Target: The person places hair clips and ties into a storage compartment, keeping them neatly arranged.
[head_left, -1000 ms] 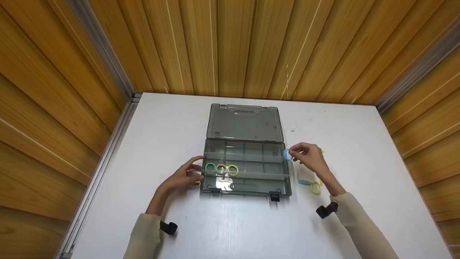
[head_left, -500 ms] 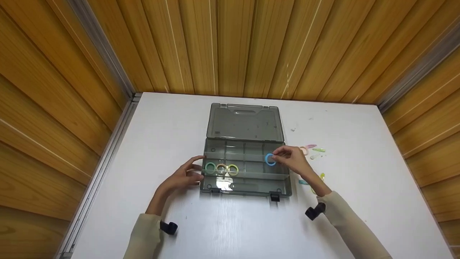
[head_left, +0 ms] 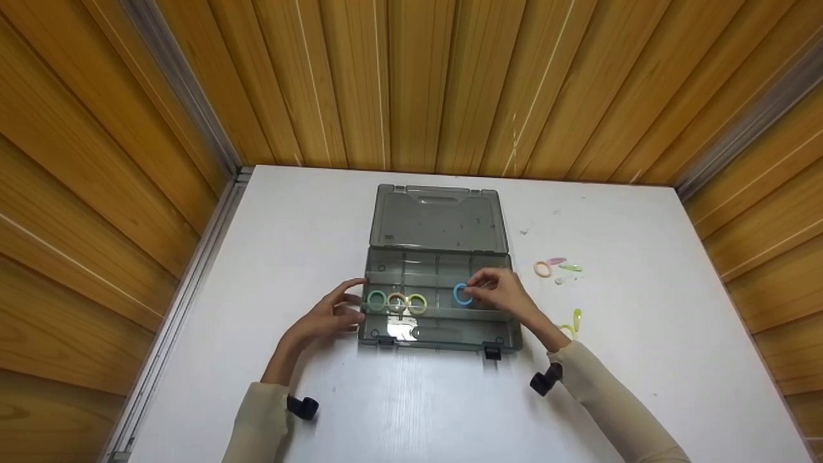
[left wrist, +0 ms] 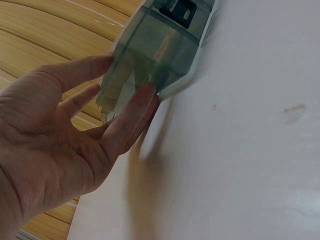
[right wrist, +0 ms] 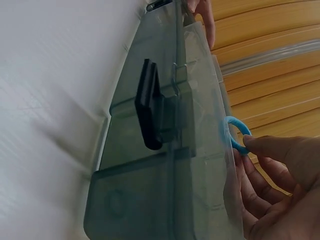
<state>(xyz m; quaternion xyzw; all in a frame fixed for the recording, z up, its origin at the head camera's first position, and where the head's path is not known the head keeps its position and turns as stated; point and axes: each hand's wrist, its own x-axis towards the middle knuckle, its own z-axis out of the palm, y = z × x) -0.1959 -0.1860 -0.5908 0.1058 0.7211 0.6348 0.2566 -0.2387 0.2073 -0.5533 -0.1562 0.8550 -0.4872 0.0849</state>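
A slim, round, bright-blue ring (head_left: 456, 296) is pinched in the right hand (head_left: 505, 292) at the middle row of the smoky translucent case (head_left: 460, 330), whose side the left hand (head_left: 325, 316) touches, fingers spread.

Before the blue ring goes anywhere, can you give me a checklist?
1. Lid open, folded back: ok.
2. Right hand pinching the blue ring: ok.
3. Left hand touching the box: ok.
4. Space right of the yellow ring in the middle row: ok.
5. Blue ring touching the box's bottom: cannot tell.
6. Table free of loose pieces: not ok, a peach ring and clips lie there.
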